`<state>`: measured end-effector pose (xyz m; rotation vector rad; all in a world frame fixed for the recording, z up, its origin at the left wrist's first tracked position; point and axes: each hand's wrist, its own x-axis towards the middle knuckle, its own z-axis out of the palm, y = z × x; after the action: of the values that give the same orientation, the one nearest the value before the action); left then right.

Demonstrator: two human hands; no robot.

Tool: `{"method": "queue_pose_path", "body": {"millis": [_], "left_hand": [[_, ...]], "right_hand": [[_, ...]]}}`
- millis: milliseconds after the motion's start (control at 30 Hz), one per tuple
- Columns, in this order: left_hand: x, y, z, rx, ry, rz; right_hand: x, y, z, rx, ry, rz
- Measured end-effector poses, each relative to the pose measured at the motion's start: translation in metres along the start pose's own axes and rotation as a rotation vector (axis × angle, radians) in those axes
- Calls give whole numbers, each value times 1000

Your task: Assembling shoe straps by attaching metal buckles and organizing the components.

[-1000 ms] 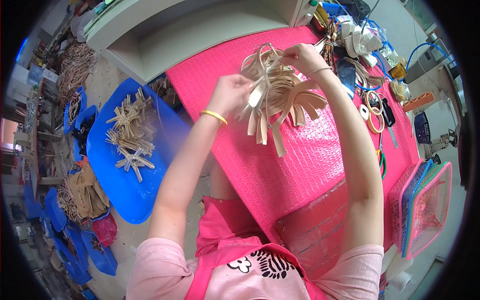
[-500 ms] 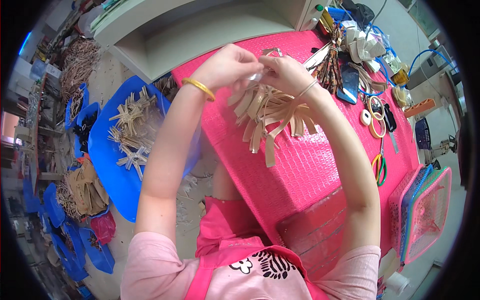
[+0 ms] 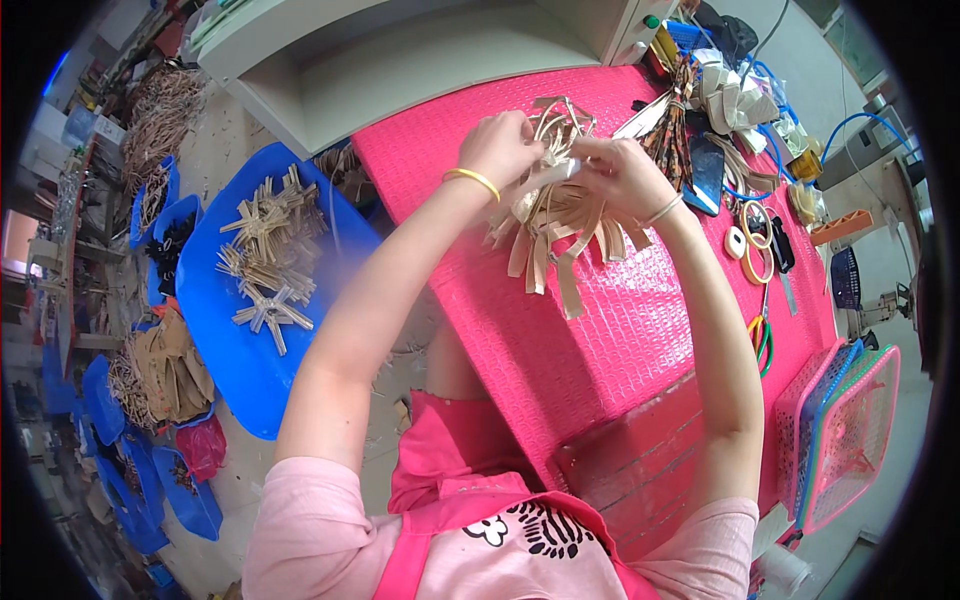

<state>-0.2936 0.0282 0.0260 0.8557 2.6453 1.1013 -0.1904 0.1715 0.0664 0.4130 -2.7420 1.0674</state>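
Observation:
Over the far part of the pink-covered table, my two hands work at a bundle of flat beige strips [image 3: 572,222]. Its long ends fan out toward me, and curled ends stick up beyond my hands. A narrow white strip [image 3: 548,178] lies across the bundle's middle, between my hands. My left hand [image 3: 502,152] is closed at the bundle's left side, its fingertips partly hidden. On the right, my right hand [image 3: 628,178] pinches at the end of the white strip, against the bundle.
A blue tub [image 3: 215,345] with star-shaped bundles of straw-coloured strips stands left of the pink table [image 3: 590,370]. Along the table's right side lie a phone [image 3: 706,175], tape rolls [image 3: 757,262] and scissors [image 3: 762,345]. Plastic baskets [image 3: 845,440] stand at the right; a white shelf [image 3: 440,75] borders the far edge.
Both hands have moved right and slightly apart, the left one more. The white strip and the bundle's upper ends now show between them. The bundle has shifted right.

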Motion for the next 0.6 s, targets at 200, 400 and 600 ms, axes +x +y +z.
{"method": "queue_pose_path", "body": {"millis": [200, 400, 600], "left_hand": [[1, -16, -9, 437, 348, 416], [-16, -2, -1, -278, 33, 541], [-28, 10, 15, -390, 123, 276]], "right_hand": [[-12, 5, -2, -102, -137, 69], [0, 9, -1, 25, 121, 36], [20, -4, -3, 31, 97, 175]]}}
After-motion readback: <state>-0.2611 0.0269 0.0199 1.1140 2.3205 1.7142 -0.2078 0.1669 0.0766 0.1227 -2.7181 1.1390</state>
